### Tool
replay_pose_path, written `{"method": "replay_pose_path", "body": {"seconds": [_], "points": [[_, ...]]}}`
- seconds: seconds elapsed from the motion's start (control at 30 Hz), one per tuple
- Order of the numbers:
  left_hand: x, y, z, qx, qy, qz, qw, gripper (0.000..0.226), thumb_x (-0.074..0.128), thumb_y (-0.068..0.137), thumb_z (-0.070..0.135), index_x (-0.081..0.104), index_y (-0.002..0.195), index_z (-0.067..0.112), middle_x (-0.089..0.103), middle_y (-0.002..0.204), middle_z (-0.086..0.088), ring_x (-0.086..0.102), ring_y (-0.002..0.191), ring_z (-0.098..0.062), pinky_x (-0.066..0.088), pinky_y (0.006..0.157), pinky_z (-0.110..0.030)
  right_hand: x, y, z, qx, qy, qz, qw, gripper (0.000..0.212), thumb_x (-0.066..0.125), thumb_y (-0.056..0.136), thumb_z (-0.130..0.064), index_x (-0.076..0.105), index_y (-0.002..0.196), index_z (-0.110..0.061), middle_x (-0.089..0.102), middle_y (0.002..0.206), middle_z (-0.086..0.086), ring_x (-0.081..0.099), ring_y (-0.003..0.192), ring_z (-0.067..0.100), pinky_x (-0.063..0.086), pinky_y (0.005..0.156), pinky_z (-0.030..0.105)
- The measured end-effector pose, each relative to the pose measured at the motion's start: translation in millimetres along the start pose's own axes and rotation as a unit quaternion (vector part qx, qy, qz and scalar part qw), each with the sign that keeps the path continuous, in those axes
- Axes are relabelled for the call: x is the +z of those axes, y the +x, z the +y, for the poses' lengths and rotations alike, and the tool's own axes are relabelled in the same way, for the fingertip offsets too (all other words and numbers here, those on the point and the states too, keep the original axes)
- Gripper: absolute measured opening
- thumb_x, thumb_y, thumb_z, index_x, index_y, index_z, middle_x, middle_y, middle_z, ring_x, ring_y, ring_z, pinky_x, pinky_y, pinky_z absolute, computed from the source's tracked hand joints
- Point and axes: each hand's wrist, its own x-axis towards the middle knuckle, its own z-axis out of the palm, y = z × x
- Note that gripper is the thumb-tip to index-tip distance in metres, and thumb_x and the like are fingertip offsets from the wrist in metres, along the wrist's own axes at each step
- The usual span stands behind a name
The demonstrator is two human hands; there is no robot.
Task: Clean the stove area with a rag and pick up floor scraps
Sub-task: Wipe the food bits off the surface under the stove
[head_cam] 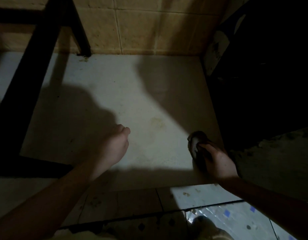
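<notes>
Down at floor level, a pale slab of floor [132,94] filled most of the view, lit in the middle and shadowed at its edges. Behind it rose a tan tiled wall [137,28]. A black metal frame [37,49] stood over the left side, one leg meeting the floor at the foot of the wall. On the right a dark bulk [262,84] was too dim to identify. Nearest the person lay patterned floor tiles [236,217].

The left hand [113,146] hovered over the slab with its fingers curled toward the palm. Whether it pinched anything could not be told. The right hand [217,161] gripped the rag [194,144], bunched in its fingers at the slab's right edge, low against the floor beside the dark bulk.

Most of the slab looked fairly clean, so the wiping seemed well along. A faint yellowish stain [157,122] showed between the two hands, nearer the left. Crumbs [84,58] sat by the frame's leg at the wall. A few small scraps [186,194] lay on the near tiles, just under the right forearm. By that reckoning, the stain, the corner crumbs and the near scraps were what was left. The stove itself was not in view, so its condition could not be judged.
</notes>
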Motion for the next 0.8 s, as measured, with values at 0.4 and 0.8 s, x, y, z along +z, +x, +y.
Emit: {"method": "replay_pose_path", "body": {"seconds": [0.4,0.8], "points": [[6.4,9.6,-44.1,-0.066,-0.043,-0.005,0.997,0.019,0.055,0.075,0.007,0.062,0.092,0.006,0.059,0.094,-0.016,0.055,0.088,-0.036,0.051,0.078,-0.044,-8.6,102.5,-72.1,-0.012,0.0,0.095,0.995,0.039,0.041,0.098,-0.02,0.046,0.137,-0.016,0.043,0.145,0.01,0.038,0.133,0.03,0.022,0.115,0.04],[0.0,13.1,-51.9,-0.181,-0.122,0.016,0.976,0.033,0.049,0.094,0.013,0.052,0.127,0.007,0.053,0.125,-0.014,0.05,0.112,-0.026,0.036,0.096,-0.028,17.5,139.1,-203.4,-0.185,-0.074,0.059,0.978,0.04,0.051,0.088,-0.026,0.047,0.128,-0.022,0.048,0.133,0.007,0.045,0.116,0.035,0.045,0.086,0.041]]}}
